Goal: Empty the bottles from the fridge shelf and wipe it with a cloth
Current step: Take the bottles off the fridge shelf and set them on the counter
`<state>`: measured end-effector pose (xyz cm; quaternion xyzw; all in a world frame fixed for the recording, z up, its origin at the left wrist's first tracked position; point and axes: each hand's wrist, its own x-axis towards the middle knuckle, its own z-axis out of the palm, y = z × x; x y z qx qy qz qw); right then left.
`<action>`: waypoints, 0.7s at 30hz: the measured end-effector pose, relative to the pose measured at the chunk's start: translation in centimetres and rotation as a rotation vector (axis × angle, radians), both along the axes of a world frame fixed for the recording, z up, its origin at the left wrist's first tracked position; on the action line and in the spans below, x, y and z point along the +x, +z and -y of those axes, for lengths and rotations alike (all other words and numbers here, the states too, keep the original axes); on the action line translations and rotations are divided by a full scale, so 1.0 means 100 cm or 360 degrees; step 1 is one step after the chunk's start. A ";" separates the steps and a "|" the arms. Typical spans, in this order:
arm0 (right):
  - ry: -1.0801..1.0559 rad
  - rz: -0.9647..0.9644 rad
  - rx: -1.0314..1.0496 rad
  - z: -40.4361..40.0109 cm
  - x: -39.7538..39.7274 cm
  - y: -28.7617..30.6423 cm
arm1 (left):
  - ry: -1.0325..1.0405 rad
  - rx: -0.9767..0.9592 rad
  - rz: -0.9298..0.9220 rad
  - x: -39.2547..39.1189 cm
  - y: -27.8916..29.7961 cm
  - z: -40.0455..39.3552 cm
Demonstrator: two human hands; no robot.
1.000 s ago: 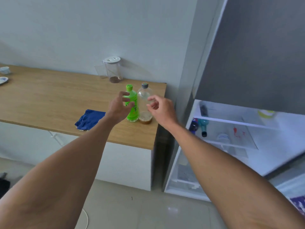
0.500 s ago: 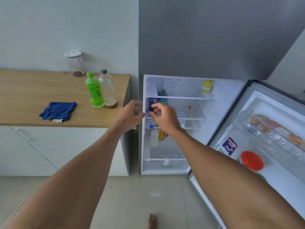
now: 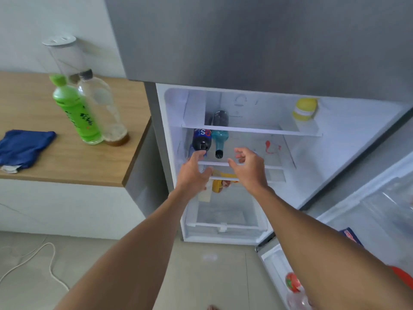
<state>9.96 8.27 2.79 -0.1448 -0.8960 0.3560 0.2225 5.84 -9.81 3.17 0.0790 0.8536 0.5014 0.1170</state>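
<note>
Fridge [image 3: 335, 175] open. Dark bottle [image 3: 201, 139] and teal bottle [image 3: 219, 139] lie side by side on shelf [image 3: 257, 151], caps toward camera. Left hand [image 3: 193, 173] open, fingertips touching dark bottle's cap. Right hand [image 3: 249, 167] open, empty, at 3 o'clock from teal bottle. Green bottle [image 3: 74, 113], clear bottle [image 3: 102, 108], blue cloth [image 3: 22, 146] on counter [image 3: 67, 162], at 9 o'clock from fridge.

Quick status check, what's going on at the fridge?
Both hands open: left hand at dark bottle, right hand near teal bottle. Both bottles lying on shelf. Nothing in the way.

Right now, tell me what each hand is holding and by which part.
Nothing is held yet. The left hand is open, its fingertips at the cap end of the dark soda bottle lying on the fridge shelf. The right hand is open and empty.
</note>
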 end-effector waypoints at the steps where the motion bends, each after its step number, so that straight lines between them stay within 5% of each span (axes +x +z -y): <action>1: 0.0014 0.0008 0.0002 -0.007 -0.012 -0.013 | 0.0038 -0.0016 -0.0013 -0.010 -0.013 -0.007; 8: 0.0173 -0.0021 0.0023 -0.023 -0.086 -0.093 | 0.0264 -0.0202 -0.0169 -0.076 -0.092 -0.031; 12: 0.0217 -0.0073 0.0006 -0.020 -0.112 -0.121 | 0.0338 0.0168 -0.0068 -0.097 -0.122 -0.041; 21: 0.0080 -0.0176 -0.0083 -0.012 -0.113 -0.120 | 0.0592 0.0022 -0.0311 -0.098 -0.127 -0.055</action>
